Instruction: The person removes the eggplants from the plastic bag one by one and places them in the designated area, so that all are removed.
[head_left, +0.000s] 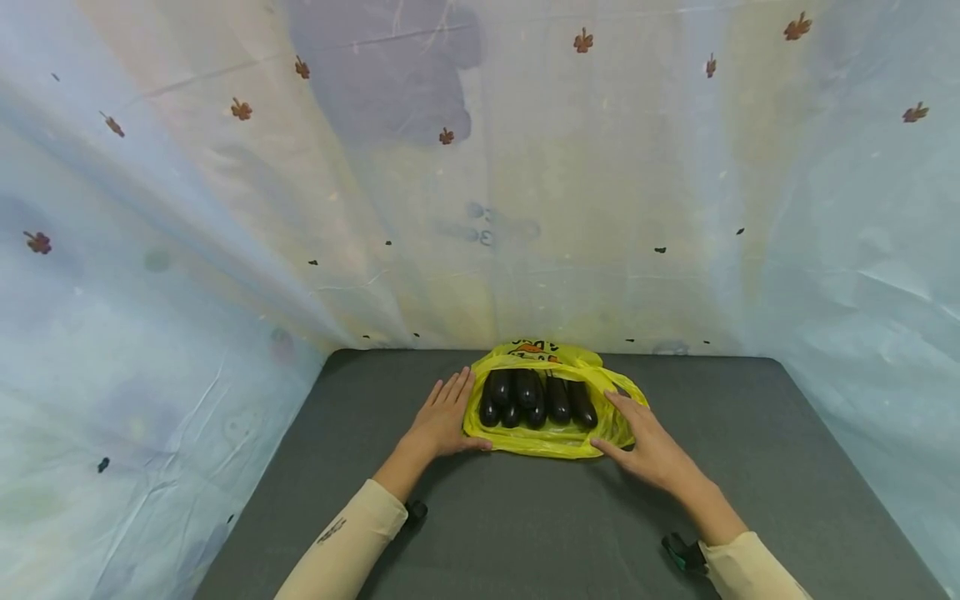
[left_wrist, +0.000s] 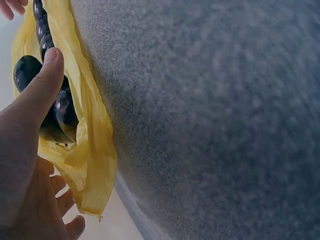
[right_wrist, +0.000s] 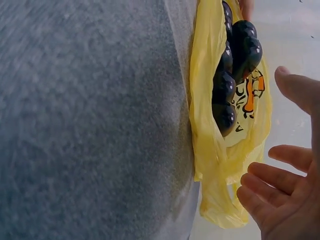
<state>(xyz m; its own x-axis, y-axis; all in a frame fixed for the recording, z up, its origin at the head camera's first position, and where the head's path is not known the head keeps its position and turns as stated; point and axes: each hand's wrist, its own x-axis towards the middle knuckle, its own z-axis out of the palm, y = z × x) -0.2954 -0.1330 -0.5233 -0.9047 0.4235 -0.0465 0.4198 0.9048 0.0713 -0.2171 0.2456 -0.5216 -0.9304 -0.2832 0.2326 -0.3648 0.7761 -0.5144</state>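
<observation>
A yellow plastic bag point(head_left: 536, 446) lies on the grey table with its mouth spread wide. Inside it are several glossy dark eggplants point(head_left: 558, 400), packed side by side. At the bag's left side, my left hand point(head_left: 442, 423) has its fingers extended, with the thumb by the front rim. My right hand point(head_left: 651, 446) is at the right side, fingers and thumb apart. In the right wrist view, black lettering and an orange print show on the bag point(right_wrist: 207, 105), and the right fingers are relaxed with nothing in their grip. The left thumb point(left_wrist: 42, 92) overlaps the eggplants in the left wrist view.
The grey tabletop point(head_left: 517, 525) extends in front of the bag and to both sides. A pale curtain-like sheet point(head_left: 600, 183) with brown leaf prints rises behind the table's far edge and along the sides. Each wrist carries a dark strap piece point(head_left: 684, 554).
</observation>
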